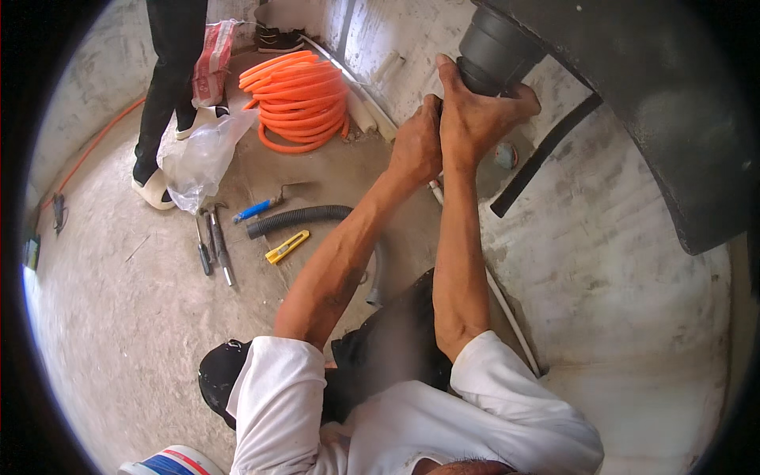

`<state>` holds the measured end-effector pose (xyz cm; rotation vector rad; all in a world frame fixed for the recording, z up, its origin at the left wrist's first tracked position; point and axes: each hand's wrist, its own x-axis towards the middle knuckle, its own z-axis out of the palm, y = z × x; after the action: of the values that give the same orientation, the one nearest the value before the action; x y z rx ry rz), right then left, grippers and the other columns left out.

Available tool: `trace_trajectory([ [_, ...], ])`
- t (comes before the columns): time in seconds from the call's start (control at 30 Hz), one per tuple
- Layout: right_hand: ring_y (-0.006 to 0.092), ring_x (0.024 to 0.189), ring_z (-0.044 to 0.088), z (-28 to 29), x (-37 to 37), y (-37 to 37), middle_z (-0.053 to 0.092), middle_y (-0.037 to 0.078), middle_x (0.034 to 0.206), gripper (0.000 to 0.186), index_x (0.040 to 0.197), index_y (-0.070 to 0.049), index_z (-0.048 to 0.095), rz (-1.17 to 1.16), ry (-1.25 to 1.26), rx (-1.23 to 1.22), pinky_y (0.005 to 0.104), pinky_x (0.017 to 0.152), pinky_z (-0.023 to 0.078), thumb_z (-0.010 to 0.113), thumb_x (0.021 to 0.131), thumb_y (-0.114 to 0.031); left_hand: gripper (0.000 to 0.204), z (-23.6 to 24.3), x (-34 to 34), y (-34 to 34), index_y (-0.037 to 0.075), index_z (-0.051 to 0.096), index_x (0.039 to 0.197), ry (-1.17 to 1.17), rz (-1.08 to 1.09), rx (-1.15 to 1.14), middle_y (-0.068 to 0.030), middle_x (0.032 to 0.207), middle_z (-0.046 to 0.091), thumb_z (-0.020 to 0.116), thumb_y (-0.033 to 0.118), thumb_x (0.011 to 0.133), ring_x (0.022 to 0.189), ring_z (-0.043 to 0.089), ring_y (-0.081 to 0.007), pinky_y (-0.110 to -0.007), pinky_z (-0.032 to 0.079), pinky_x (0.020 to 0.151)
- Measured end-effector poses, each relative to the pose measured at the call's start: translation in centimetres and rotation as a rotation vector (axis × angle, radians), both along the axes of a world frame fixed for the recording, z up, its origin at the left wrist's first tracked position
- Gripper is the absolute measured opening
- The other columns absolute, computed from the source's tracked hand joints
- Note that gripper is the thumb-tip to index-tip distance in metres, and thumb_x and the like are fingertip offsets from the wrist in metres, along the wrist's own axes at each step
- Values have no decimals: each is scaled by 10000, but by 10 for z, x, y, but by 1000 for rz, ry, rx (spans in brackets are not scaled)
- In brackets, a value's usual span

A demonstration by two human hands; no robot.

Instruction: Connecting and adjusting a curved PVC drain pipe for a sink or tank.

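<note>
My right hand (467, 119) grips the lower end of a black plastic fitting (495, 43) under a large dark overhanging panel (649, 103) at the upper right, thumb and fingers spread round it. Just left and below, my left hand (416, 142) is closed against my right hand; what is in its fingers is hidden. A black strip or hose (542, 158) slants down the pale wall (602, 317) to the right of my forearms. A small round greyish piece (505, 156) shows on the wall near my right wrist.
An orange hose coil (293, 107), plastic bag (202, 166), blue-handled trowel (253, 210), hammer (222, 245), yellow knife (285, 247) and corrugated hose (297, 218) lie on the floor. Another person's legs (166, 55) stand upper left. A bucket (170, 463) sits lower left; white pipes (511, 321) run along the wall.
</note>
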<state>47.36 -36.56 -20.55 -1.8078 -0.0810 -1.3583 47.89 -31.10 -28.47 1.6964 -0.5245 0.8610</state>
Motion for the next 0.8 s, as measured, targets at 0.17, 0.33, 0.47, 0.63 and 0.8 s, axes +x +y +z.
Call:
trace_trajectory([
  [0.17,350,1076,564,-2,-6,0,484,267,1136,916,1214,158,287,179,-38,96,394,897,518,882,683,-295,498,1,-1,4,-16,419,1074,105,86,53,-282,885,626,752,179,760,842,611,-487,-521,464,720],
  [0.33,337,1147,556,6,-7,-43,522,304,1238,924,1366,112,211,454,56,41,369,938,493,806,778,-278,571,15,-14,10,-17,421,1107,209,7,45,-284,911,631,789,175,715,863,633,-460,-492,486,722],
  [0.47,294,1224,498,3,3,-68,464,229,1372,940,1505,0,77,717,136,-86,402,1031,402,680,889,-376,648,20,-13,11,-18,493,1173,293,-33,50,-256,945,668,822,242,678,895,672,-398,-444,510,782],
  [0.63,248,1260,445,-38,14,-86,392,144,1460,979,1548,-79,31,524,-18,163,425,1024,378,654,900,-465,810,30,-7,15,-25,449,1319,203,-136,-5,-259,1189,606,834,263,666,1153,576,-361,-440,442,964],
  [0.8,307,1410,284,-62,8,-79,229,168,1553,998,1552,-165,41,1131,392,592,534,1078,331,741,864,-340,977,69,10,30,-59,362,1413,93,-304,-122,-261,1263,557,815,353,651,1161,559,-329,-380,436,978],
])
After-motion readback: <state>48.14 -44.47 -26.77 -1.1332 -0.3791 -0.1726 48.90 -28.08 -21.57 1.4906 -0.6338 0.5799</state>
